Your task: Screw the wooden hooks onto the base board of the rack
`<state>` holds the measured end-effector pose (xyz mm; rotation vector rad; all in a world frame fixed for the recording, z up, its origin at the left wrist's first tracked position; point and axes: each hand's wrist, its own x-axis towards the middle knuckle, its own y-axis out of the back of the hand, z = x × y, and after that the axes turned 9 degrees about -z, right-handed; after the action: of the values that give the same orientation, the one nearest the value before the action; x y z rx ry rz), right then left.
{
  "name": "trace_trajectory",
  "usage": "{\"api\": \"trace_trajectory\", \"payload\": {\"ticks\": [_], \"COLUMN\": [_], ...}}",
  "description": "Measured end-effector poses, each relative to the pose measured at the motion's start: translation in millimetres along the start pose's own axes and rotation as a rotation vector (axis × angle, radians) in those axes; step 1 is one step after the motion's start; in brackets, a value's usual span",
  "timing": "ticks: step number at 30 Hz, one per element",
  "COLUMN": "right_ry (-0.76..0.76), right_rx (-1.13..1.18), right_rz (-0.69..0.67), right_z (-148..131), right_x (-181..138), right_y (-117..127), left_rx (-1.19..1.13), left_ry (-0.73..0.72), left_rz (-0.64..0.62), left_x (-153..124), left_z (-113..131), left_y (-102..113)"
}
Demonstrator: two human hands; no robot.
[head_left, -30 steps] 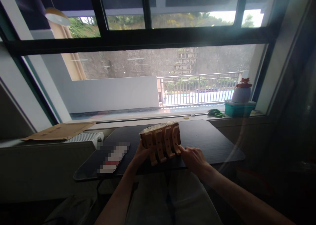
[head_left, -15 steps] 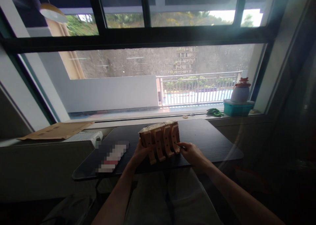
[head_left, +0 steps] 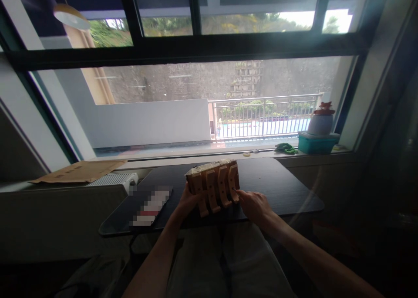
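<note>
Lying leftmost: a flat brown paper envelope (head_left: 80, 171), over the white radiator (head_left: 113, 180) beneath the window.
Table, left part: a flat pixelated item (head_left: 153, 205) on the dark tabletop (head_left: 281, 182), set at a slant, apart from the hands.
Left hand: the hand (head_left: 188, 202) is closed around the left end of the wooden piece (head_left: 212, 189), thumb across its front by the leftmost strip.
Wooden piece: over the near middle of the tabletop, between the hands, tilted with its front towards the person; four curved strips stand side by side on it, small dark holes in them, and a pale crinkled covering (head_left: 215, 164) runs along the top. Whether it touches the tabletop cannot be told.
Right hand: the fingers of this hand (head_left: 255, 204) are curled shut at the rightmost strip, pinching a thin dark tool (head_left: 234, 189), mostly hidden.
Sill, going right: a small pale ring (head_left: 247, 154), a crumpled green cloth (head_left: 286, 148), then a teal box (head_left: 316, 143) with an orange-topped container (head_left: 320, 123) standing on it.
</note>
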<state>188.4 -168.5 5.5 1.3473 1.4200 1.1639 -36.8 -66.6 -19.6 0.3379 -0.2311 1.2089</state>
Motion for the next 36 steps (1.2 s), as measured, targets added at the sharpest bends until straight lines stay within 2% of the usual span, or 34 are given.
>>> {"api": "trace_trajectory", "payload": {"ticks": [8, 18, 29, 36], "right_ry": [-0.027, 0.020, -0.017, 0.029], "right_rx": [0.146, 0.002, 0.074, -0.117], "right_rz": [0.024, -0.024, 0.031, 0.003], "right_z": [6.2, -2.5, 4.4, 1.8], "right_x": [6.6, -0.7, 7.4, 2.3], "right_y": [0.9, 1.6, 2.8, 8.1], "left_rx": [0.016, 0.029, 0.034, 0.040], "left_ry": [-0.027, -0.010, -0.006, -0.001], "left_rz": [-0.023, -0.020, -0.034, -0.014], "left_x": [0.3, -2.0, -1.2, -2.9], "left_z": [-6.9, -0.4, 3.3, 3.9], "left_y": [2.5, -0.5, -0.3, -1.7]}}
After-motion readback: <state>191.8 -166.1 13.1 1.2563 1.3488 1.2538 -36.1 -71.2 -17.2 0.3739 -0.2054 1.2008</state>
